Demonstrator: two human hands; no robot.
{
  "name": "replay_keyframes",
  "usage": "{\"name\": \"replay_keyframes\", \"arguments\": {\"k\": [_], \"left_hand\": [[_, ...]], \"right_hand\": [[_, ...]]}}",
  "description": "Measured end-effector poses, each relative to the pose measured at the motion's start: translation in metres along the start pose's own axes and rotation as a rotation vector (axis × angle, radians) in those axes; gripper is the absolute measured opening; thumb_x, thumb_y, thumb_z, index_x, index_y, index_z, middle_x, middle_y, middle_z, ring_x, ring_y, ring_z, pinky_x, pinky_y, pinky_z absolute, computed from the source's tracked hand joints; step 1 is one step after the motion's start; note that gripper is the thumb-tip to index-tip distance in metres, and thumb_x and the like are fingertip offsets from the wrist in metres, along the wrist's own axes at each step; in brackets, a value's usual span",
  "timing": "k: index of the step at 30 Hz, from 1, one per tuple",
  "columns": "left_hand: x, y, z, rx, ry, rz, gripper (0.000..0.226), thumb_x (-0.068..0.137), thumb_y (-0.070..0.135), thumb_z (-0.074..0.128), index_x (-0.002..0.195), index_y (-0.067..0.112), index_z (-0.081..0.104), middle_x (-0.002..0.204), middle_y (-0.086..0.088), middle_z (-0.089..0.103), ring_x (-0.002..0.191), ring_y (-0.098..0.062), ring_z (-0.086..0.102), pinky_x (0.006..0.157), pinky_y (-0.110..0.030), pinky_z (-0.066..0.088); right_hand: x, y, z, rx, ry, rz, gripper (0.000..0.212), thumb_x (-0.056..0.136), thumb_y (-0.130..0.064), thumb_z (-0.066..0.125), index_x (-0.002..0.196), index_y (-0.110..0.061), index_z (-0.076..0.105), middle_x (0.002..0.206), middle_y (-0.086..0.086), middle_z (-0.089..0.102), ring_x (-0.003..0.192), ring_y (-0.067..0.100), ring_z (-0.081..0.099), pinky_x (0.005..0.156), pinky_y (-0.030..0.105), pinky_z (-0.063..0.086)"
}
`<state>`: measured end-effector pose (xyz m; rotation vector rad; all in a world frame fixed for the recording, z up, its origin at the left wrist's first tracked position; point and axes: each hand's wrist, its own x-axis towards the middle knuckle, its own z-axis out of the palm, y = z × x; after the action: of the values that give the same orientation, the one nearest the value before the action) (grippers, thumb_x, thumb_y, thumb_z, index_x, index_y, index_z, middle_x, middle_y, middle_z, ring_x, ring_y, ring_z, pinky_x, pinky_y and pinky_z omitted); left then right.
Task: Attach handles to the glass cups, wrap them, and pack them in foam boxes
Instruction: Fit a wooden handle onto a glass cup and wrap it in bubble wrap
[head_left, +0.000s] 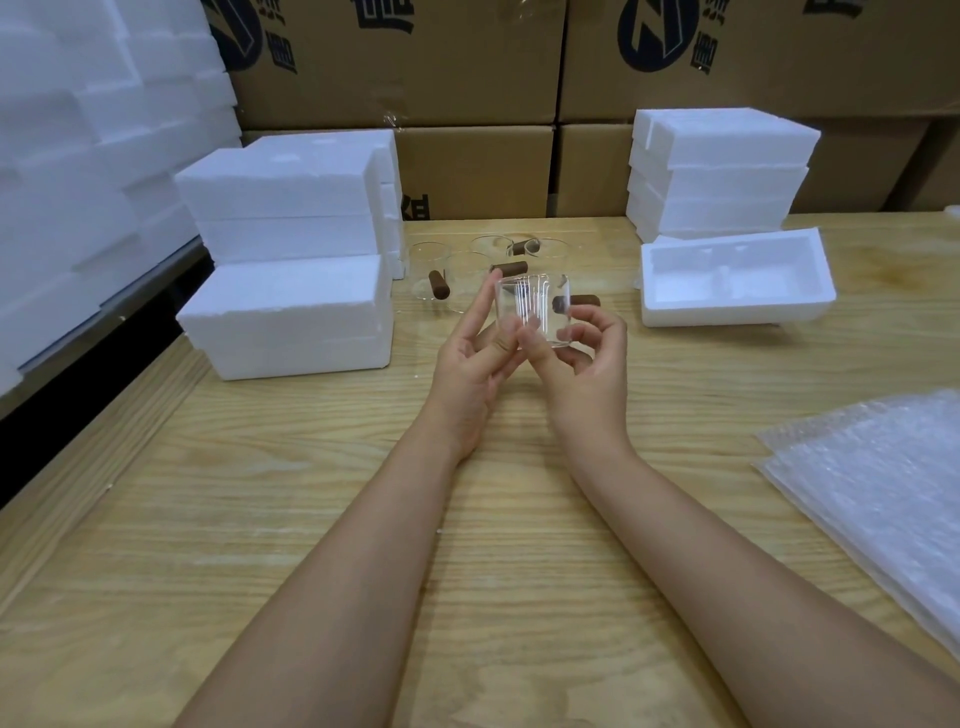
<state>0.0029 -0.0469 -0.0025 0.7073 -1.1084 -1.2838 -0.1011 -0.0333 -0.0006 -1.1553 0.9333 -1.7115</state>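
Both forearms reach forward over my worktop (311, 519), meeting above its middle. Left hand (470, 364): index straight up the left wall of the glass cup (535, 312), other fingers bent against its base. Right hand (589, 364): fingers and thumb curled round the cup's right side, beside its brown handle (563, 303).

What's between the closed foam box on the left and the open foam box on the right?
Head view: glass cups with brown handles on the table, plus the left hand and right hand holding one cup.
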Motion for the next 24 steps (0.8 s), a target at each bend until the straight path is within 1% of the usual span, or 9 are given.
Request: {"name": "replay_keyframes", "arguments": {"k": [2,4,8,12,15,18,20,22,24], "left_hand": [[-0.001,0.001,0.001,-0.006,0.01,-0.012,0.063,0.082,0.032,0.059,0.143,0.033,0.039,0.121,0.002,0.067,0.119,-0.018,0.06,0.104,-0.034,0.046],[-0.002,0.003,0.002,-0.011,0.012,-0.027,0.063,0.084,0.036,0.056,0.144,0.032,0.039,0.131,-0.006,0.061,0.122,-0.02,0.058,0.108,-0.036,0.042],[-0.002,0.003,0.003,0.001,0.018,-0.044,0.063,0.081,0.036,0.059,0.141,0.025,0.046,0.118,-0.012,0.067,0.106,-0.021,0.065,0.098,-0.035,0.049],[-0.003,0.003,0.003,0.006,-0.016,-0.038,0.064,0.079,0.024,0.064,0.141,0.027,0.046,0.112,-0.014,0.064,0.1,-0.021,0.061,0.09,-0.031,0.052],[-0.004,0.002,0.003,0.062,-0.011,0.007,0.063,0.077,0.021,0.069,0.135,0.032,0.048,0.103,-0.006,0.073,0.096,-0.016,0.068,0.097,-0.036,0.051],[-0.005,0.002,0.004,0.098,0.033,0.037,0.064,0.072,0.025,0.072,0.13,0.037,0.05,0.102,-0.004,0.074,0.108,-0.016,0.066,0.108,-0.045,0.041],[-0.004,0.002,0.004,0.113,0.045,0.042,0.063,0.071,0.026,0.073,0.128,0.039,0.05,0.105,-0.001,0.074,0.115,-0.017,0.063,0.107,-0.043,0.042],[-0.004,0.001,0.004,0.123,0.047,0.048,0.062,0.07,0.024,0.073,0.126,0.04,0.051,0.11,0.002,0.072,0.118,-0.017,0.061,0.104,-0.038,0.046],[-0.004,0.0,0.004,0.121,0.052,0.056,0.059,0.07,0.021,0.074,0.123,0.039,0.054,0.114,-0.001,0.071,0.117,-0.017,0.061,0.1,-0.034,0.049]], "right_hand": [[0.001,0.0,0.0,0.022,0.003,0.013,0.037,0.078,-0.018,0.076,0.101,-0.029,0.049,0.099,0.0,0.051,0.085,0.016,0.061,0.076,0.021,0.053],[0.001,-0.001,0.0,0.146,0.017,0.083,0.03,0.082,-0.019,0.071,0.103,-0.025,0.051,0.102,0.004,0.054,0.085,0.012,0.066,0.086,0.032,0.055],[0.006,-0.002,-0.002,0.359,0.034,0.229,0.018,0.09,-0.022,0.062,0.105,-0.018,0.052,0.106,0.007,0.059,0.084,0.015,0.066,0.085,0.033,0.056],[0.008,-0.003,-0.002,0.468,0.014,0.314,0.013,0.095,-0.023,0.055,0.104,-0.013,0.055,0.074,-0.007,0.068,0.081,0.02,0.066,0.074,0.029,0.057],[0.008,-0.004,-0.002,0.447,0.017,0.358,0.015,0.096,-0.025,0.053,0.104,-0.012,0.057,0.089,0.002,0.056,0.082,0.02,0.066,0.07,0.027,0.057],[0.01,-0.002,-0.003,0.332,0.011,0.332,0.012,0.096,-0.025,0.053,0.101,-0.017,0.06,0.076,-0.007,0.066,0.078,0.015,0.065,0.07,0.027,0.057],[0.011,0.0,-0.004,0.244,0.027,0.287,0.018,0.095,-0.031,0.055,0.109,-0.021,0.056,0.088,-0.006,0.066,0.087,0.015,0.062,0.076,0.029,0.055],[0.011,0.001,-0.005,0.175,0.042,0.251,0.04,0.086,-0.043,0.063,0.119,-0.023,0.049,0.105,-0.001,0.056,0.092,0.014,0.061,0.082,0.03,0.052],[0.009,0.0,-0.004,0.155,0.036,0.229,0.058,0.073,-0.049,0.072,0.118,-0.024,0.046,0.11,0.002,0.052,0.095,0.015,0.062,0.09,0.033,0.052]]}}
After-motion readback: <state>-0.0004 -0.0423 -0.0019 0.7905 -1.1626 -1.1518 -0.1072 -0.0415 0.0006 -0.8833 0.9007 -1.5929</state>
